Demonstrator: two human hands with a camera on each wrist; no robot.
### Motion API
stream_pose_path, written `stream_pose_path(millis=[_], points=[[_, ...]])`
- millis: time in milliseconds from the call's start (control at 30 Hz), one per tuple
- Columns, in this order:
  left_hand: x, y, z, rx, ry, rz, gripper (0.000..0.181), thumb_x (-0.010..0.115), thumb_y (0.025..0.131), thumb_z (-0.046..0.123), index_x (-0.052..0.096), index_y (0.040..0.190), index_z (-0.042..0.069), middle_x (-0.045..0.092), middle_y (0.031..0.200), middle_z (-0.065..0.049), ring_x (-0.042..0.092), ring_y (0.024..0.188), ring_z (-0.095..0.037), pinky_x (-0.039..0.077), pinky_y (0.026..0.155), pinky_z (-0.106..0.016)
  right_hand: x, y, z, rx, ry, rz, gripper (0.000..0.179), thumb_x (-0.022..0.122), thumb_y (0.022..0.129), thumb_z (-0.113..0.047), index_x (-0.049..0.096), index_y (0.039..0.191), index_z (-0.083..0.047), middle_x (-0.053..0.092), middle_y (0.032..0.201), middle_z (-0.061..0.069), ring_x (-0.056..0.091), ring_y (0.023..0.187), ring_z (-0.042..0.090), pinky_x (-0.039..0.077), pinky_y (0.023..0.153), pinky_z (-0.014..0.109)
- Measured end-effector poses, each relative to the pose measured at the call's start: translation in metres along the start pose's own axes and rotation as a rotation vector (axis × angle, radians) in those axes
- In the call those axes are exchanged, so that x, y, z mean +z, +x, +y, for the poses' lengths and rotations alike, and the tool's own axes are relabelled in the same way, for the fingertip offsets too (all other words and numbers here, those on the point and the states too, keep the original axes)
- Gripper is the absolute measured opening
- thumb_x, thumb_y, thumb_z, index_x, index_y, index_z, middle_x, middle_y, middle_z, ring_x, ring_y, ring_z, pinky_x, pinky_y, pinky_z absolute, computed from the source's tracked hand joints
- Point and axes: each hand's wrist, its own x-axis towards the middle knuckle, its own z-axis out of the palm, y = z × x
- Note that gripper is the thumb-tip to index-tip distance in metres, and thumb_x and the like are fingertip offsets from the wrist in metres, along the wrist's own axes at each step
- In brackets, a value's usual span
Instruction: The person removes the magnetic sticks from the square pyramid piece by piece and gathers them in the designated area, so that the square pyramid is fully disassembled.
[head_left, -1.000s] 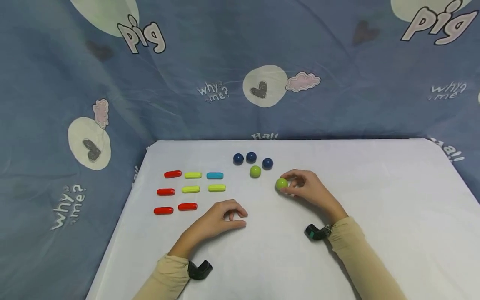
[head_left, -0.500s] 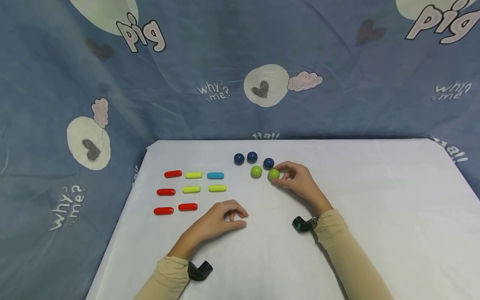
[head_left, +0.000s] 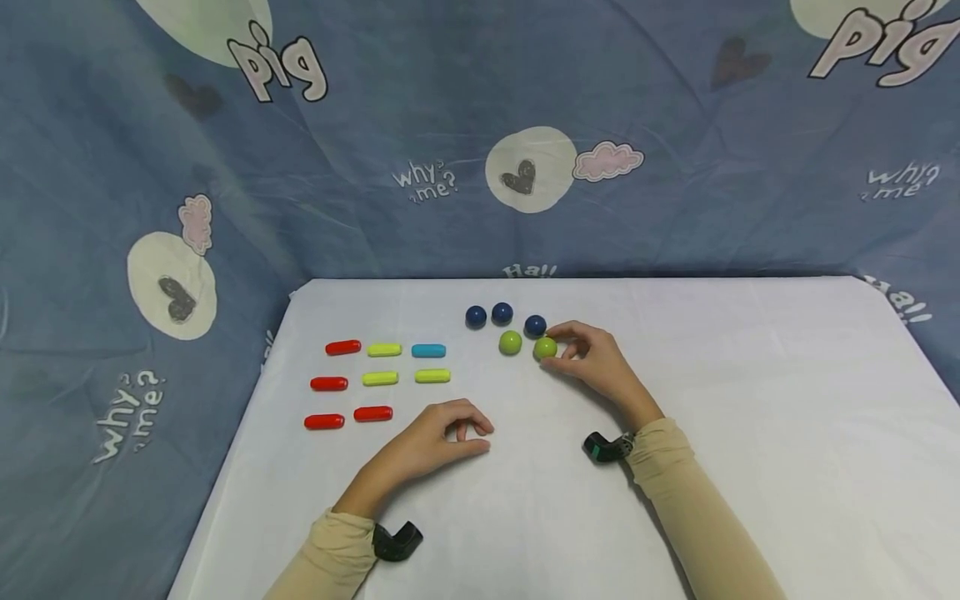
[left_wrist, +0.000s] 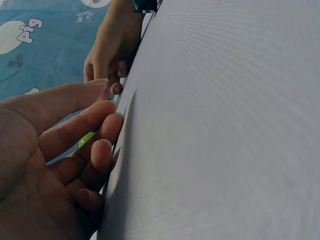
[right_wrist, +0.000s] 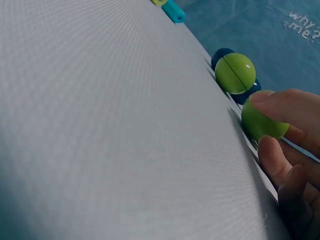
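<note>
Between thumb and fingers, my right hand (head_left: 596,360) pinches a green ball (head_left: 545,348) at the table surface. Just left of it lies a second green ball (head_left: 510,342), a small gap apart. Behind these are three dark blue balls, the nearest blue ball (head_left: 535,326) close to the held one. In the right wrist view the thumb and fingertips touch the held green ball (right_wrist: 261,120). My left hand (head_left: 438,437) rests on the table nearer me, fingers loosely bent and holding nothing; the left wrist view shows nothing in its grasp.
On the left of the white table (head_left: 750,375) lie several short sticks in rough rows: red sticks (head_left: 329,383), yellow-green sticks (head_left: 381,378) and one blue stick (head_left: 429,351). A blue printed cloth (head_left: 675,217) hangs behind the table's back edge.
My right hand has moved left and away from me, bringing the green ball beside the other green ball and the nearest blue one. The left hand has stayed in place.
</note>
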Motion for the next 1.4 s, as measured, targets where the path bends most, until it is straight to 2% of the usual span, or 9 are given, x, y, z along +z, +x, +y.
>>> stream_pose_path(millis=[800,1400], points=[[-0.0002,0.0002,0.0010,-0.018,-0.008,-0.003,0.018,0.079,0.092,0.026,0.076,0.109,0.023,0.069,0.100,0.010,0.054,0.083,-0.007,0.045,0.077,-0.022,0.0001,-0.0012,0.0007,-0.006,-0.008,-0.012,0.043,0.086,0.084,-0.019,0.071,0.124,-0.012,0.072,0.087,0.005,0.064,0.078,0.016,0.049,0.082,0.030],[0.0015,0.0012,-0.0015,0.006,-0.006,0.001,0.017,0.078,0.093,0.028,0.075,0.108,0.022,0.070,0.100,0.007,0.054,0.083,-0.008,0.045,0.076,-0.023,-0.0010,-0.0017,-0.0001,-0.010,-0.009,-0.017,0.042,0.087,0.084,-0.017,0.072,0.122,-0.011,0.072,0.086,0.004,0.064,0.077,0.014,0.049,0.084,0.031]])
